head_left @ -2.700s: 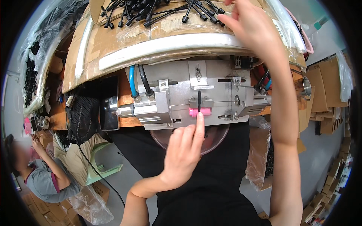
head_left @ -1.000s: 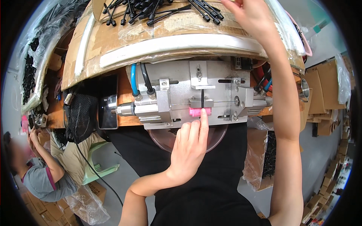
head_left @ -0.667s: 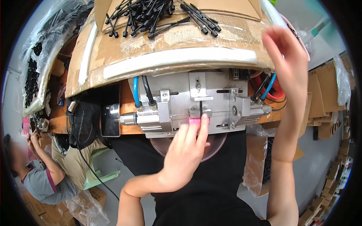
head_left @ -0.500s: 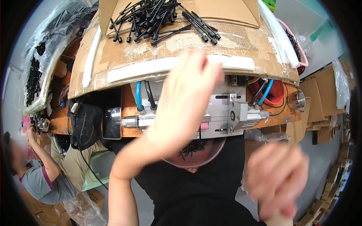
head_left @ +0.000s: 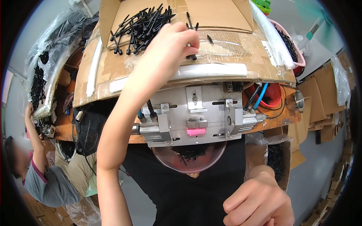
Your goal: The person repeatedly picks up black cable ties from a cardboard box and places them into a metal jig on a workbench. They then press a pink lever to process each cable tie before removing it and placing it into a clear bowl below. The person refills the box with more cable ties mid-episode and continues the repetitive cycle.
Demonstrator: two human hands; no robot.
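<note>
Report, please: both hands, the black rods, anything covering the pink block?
Left hand at black rods on cardboard, grip unclear. Right hand curled, low right, contents hidden. No hand covers the pink block.

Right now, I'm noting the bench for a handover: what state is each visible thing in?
Black sticks, heaped loose on the cardboard
Left hand, fingers curled at some sticks, grip unclear
Right hand, curled, contents hidden
Pink block, exposed on the metal plate
See-through bowl, partly filled with black pieces
Box, open
</note>
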